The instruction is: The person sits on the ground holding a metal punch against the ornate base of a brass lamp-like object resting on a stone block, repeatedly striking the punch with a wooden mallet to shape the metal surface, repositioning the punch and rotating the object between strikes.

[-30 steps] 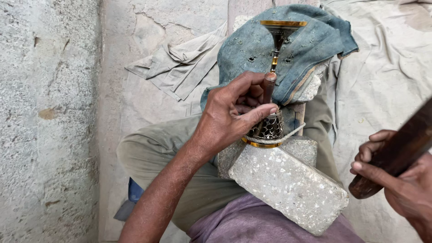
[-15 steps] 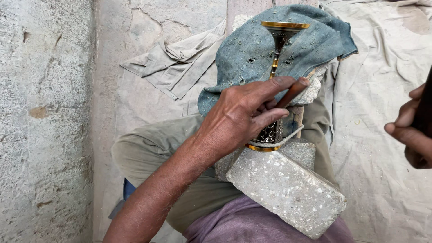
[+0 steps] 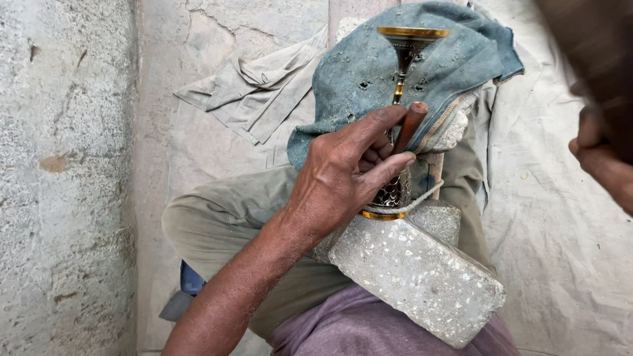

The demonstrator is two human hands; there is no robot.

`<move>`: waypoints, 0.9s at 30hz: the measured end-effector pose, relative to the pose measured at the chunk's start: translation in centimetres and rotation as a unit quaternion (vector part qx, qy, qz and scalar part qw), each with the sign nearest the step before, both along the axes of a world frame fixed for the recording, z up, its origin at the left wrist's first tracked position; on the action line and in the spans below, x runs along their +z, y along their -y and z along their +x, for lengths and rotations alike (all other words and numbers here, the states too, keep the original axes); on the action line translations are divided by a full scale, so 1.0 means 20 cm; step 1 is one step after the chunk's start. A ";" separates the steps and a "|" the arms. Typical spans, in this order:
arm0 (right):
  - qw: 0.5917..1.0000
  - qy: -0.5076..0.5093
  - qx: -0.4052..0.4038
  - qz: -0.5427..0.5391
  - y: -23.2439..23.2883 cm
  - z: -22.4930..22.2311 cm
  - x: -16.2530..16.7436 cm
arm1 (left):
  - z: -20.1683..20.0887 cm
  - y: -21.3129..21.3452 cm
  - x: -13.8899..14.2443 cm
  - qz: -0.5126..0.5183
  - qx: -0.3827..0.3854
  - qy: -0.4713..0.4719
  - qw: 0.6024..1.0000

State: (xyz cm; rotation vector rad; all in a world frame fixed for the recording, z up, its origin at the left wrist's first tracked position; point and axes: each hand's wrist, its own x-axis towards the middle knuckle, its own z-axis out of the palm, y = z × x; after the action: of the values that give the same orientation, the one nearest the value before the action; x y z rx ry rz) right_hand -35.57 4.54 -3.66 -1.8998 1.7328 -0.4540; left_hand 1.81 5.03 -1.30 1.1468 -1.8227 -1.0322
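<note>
My left hand (image 3: 343,178) grips a short tool with a reddish-brown handle (image 3: 410,125), its lower end set against an ornate dark metal goblet (image 3: 403,56) with gold rims. The goblet lies on a worn blue cloth (image 3: 356,79), its patterned body partly hidden behind my fingers. A pale cord (image 3: 428,194) runs round its lower end. At the right edge, my right hand (image 3: 603,165) is raised and blurred, closed on a dark wooden mallet (image 3: 593,59) that leaves the frame at the top.
A speckled grey stone block (image 3: 415,277) rests across my lap, just below the goblet. My bent knee in olive trousers (image 3: 224,217) is to the left. A crumpled grey cloth (image 3: 244,92) lies on the floor, and a rough concrete wall (image 3: 66,178) fills the left.
My right hand has lifted the mallet from low right up to the upper right edge. My left hand's fingers have stretched out along the tool, which stays against the goblet.
</note>
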 end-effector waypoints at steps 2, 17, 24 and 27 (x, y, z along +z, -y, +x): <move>1.000 -0.010 0.001 -0.003 0.02 0.04 0.02 | 0.00 -0.01 0.00 -0.009 0.000 0.002 1.000; 0.991 -0.112 0.064 -0.028 0.02 0.32 0.29 | 0.00 0.00 0.00 -0.006 -0.016 0.018 1.000; 0.981 -0.187 -0.018 0.040 -0.05 0.22 0.17 | 0.05 -0.02 0.04 -0.014 0.007 -0.052 0.999; 0.996 0.081 -0.020 0.013 -0.07 0.13 0.13 | 0.09 -0.01 0.03 0.041 0.000 -0.089 0.995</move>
State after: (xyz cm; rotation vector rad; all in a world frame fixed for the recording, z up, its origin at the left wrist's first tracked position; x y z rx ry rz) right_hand -33.04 5.86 -1.02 -1.7619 1.6640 -0.5817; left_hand 3.71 5.20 -0.66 1.0673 -1.6532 -1.1801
